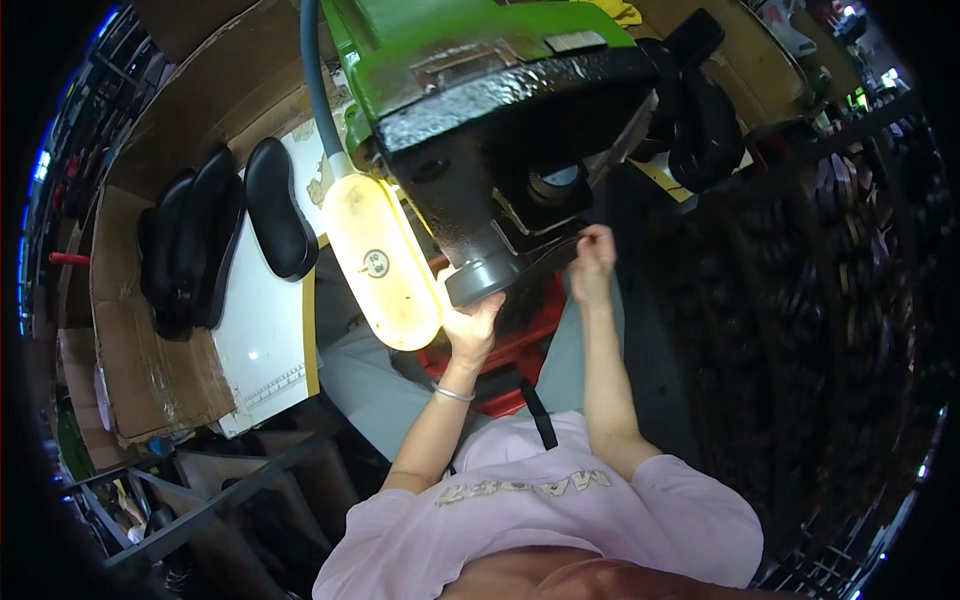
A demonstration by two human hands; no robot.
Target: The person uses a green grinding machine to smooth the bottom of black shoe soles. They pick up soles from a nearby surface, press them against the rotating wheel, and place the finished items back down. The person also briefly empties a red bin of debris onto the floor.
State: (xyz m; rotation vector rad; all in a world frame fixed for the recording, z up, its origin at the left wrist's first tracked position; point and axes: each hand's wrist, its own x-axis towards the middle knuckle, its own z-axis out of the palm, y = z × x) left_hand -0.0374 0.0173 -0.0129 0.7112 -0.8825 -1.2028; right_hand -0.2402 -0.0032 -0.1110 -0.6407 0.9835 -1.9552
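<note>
A green machine (490,50) with a worn black head stands in front of me. Under its head is a glossy black shoe sole (487,280), its rounded end toward me. My left hand (470,322) grips that end, thumb on the near side and fingers mostly hidden. By the sole's far right edge, my right hand (592,262) is closed with fingertips pinched together; what they hold is too dark to make out. The machine hides where it meets the sole. A lit oval lamp (383,265) on a grey hose hangs just left of my left hand.
To the left, several black soles (282,210) lie on a white board (265,345) inside cardboard walls (150,370). Black shoe-like pieces (705,135) stand right of the machine. Something red (495,360) is low between my knees. Dark racks fill the right side.
</note>
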